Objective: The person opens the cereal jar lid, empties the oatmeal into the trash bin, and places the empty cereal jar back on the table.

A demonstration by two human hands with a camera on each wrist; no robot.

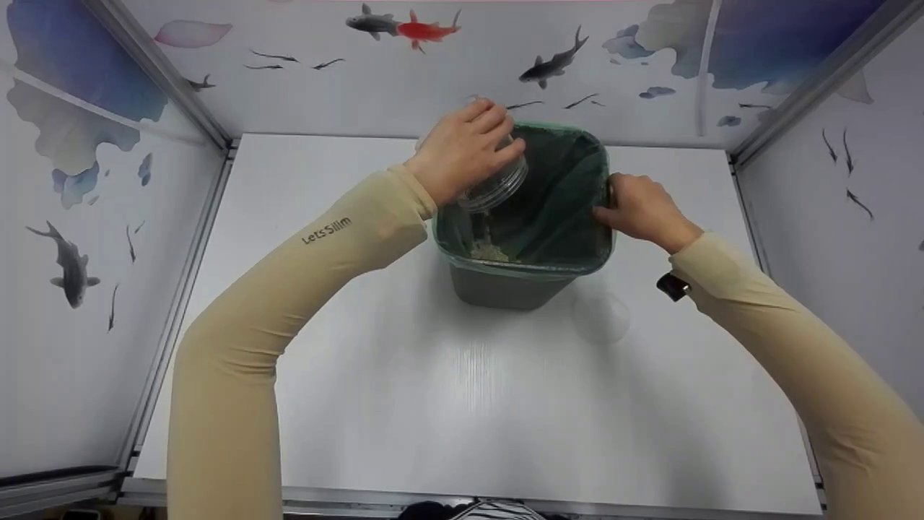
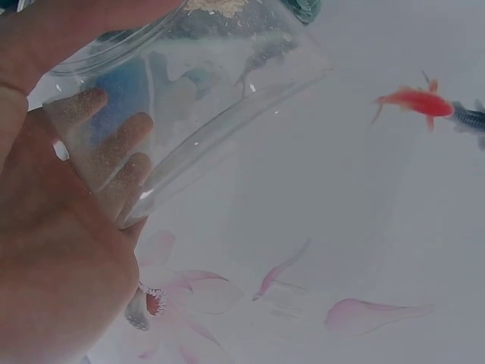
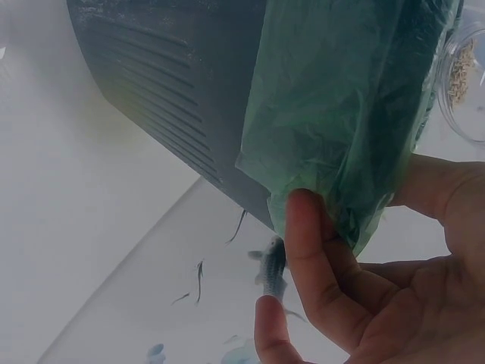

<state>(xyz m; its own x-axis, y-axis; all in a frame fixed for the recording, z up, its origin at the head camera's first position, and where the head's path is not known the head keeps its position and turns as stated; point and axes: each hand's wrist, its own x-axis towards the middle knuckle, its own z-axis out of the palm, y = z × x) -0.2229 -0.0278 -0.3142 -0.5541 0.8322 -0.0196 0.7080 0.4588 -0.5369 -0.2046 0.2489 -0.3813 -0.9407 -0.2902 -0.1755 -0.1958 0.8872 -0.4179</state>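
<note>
My left hand (image 1: 465, 148) grips a clear plastic jar (image 1: 498, 186), tipped mouth-down over a grey trash bin (image 1: 505, 289). In the left wrist view the fingers curl round the see-through wall of the jar (image 2: 204, 114), and pale flakes lie near its mouth. A dark green bag (image 1: 570, 188) lines the bin and folds over its rim. Pale flaky bits (image 1: 489, 250) show inside, below the jar's mouth. My right hand (image 1: 646, 209) holds the bin's right rim through the bag, thumb inside and fingers outside. The right wrist view shows the fingers against the green bag (image 3: 318, 114).
A clear round lid (image 1: 601, 318) lies on the white table (image 1: 404, 404), just in front of the bin at the right. White panels printed with fish (image 1: 552, 65) stand behind and on both sides, with metal frame bars (image 1: 173, 79) at the corners.
</note>
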